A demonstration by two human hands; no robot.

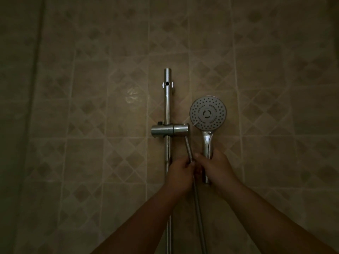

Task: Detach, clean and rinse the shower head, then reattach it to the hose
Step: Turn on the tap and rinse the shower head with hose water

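Chrome shower head point(208, 113) is held upright in front of the tiled wall point(91, 88), its round grey spray face turned toward the camera and its handle pointing down. Right hand point(218, 168) is wrapped around the lower part of the handle, fingers curled about it, with the bottom end of the handle showing just below the palm. Left hand point(180, 174) sits close beside the right, the two nearly touching, and its fingers are closed on the metal hose point(189, 149). One length of hose rises from that grip up to the holder point(169, 130); another length drops from the hands toward the lower edge of the view. Whether the hose end is joined to the handle cannot be told, since the hands cover that spot and the light is dim. Holder is clamped on the vertical rail point(167, 99), which is fixed to the wall and runs from above the shower head down past the left forearm to the bottom edge. Shower head stands just right of the holder, apart from it, and clear of the rail. Wall carries beige tiles with a diamond pattern; a small bright reflection shows on a tile left of the rail.
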